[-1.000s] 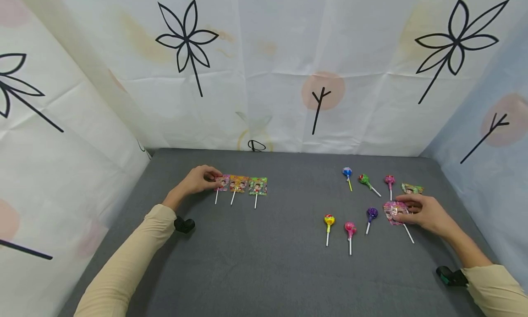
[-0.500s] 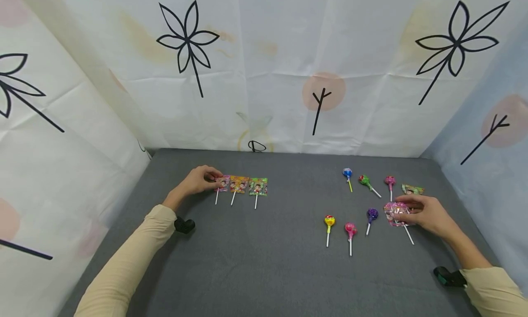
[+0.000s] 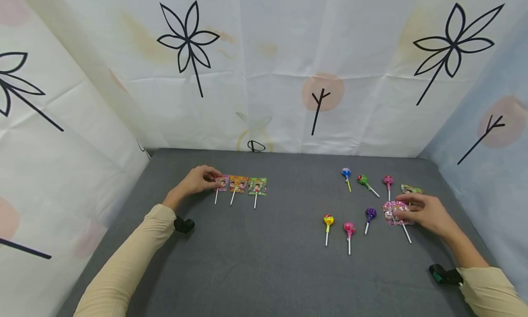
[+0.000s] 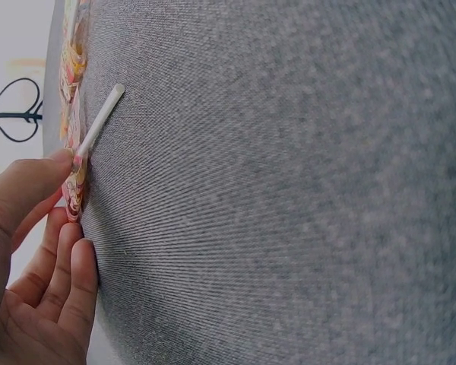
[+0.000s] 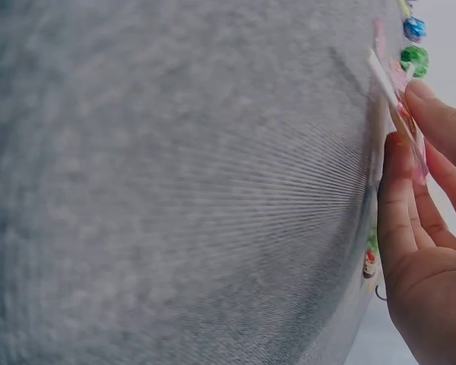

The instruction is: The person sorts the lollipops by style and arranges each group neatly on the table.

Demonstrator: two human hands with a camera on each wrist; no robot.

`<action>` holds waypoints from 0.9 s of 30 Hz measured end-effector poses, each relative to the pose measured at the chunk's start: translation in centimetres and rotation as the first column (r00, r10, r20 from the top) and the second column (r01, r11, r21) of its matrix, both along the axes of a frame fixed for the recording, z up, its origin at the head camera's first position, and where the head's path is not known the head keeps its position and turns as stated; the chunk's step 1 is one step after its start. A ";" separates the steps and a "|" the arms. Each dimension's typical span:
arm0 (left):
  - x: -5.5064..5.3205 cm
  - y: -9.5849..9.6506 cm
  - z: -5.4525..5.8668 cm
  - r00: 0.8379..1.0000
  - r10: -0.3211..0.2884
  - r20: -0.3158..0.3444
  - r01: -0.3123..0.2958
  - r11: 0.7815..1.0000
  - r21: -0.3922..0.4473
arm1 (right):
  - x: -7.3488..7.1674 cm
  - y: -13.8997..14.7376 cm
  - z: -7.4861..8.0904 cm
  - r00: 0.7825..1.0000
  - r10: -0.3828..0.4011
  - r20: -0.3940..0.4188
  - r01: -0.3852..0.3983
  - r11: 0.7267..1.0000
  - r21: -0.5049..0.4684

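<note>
Presently left hand [image 3: 196,179] pinching pink packet [image 3: 224,181] at its right; right hand [image 3: 427,211] pinching wrapped lollipop [image 3: 391,211] at its left.

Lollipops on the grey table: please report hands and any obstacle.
Left hand pinches leftmost pink-wrapped lollipop. Right hand pinches second pink-wrapped lollipop. Green packet close beyond right hand, possibly in way.

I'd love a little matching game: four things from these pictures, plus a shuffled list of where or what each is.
1. left hand
2. right hand
3. orange packet
4. yellow lollipop

A. beside a pink round lollipop
B. holding a pink packet near the purple lollipop
C. middle of three packets
D. holding the row's end packet

Pairs: 1-D, 2-B, 3-C, 4-A
</note>
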State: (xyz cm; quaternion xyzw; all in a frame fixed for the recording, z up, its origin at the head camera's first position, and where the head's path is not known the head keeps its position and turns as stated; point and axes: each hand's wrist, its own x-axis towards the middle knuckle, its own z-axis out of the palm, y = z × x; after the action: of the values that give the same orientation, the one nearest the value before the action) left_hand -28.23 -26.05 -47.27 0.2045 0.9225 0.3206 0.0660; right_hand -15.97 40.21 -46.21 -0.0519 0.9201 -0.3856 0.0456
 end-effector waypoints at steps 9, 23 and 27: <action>-0.1 0.1 0.0 1.000 0.004 0.011 -0.004 1.000 0.010 | 0.1 0.9 0.2 1.000 -0.002 -0.002 0.002 0.994 -0.108; 0.1 0.0 0.1 1.000 0.000 0.007 0.000 1.000 0.010 | -0.1 -0.9 1.4 0.994 -0.023 -0.104 0.000 0.978 -0.208; 0.1 0.0 0.2 1.000 -0.007 0.009 0.007 1.000 0.010 | -0.6 -2.4 1.8 0.994 -0.036 -0.108 0.009 0.971 -0.239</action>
State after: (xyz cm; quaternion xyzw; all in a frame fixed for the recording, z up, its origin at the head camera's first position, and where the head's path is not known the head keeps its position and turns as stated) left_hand -28.08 -26.08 -47.09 0.2066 0.9199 0.3258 0.0702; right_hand -16.55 37.76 -44.43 -0.0681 0.8688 -0.4902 -0.0168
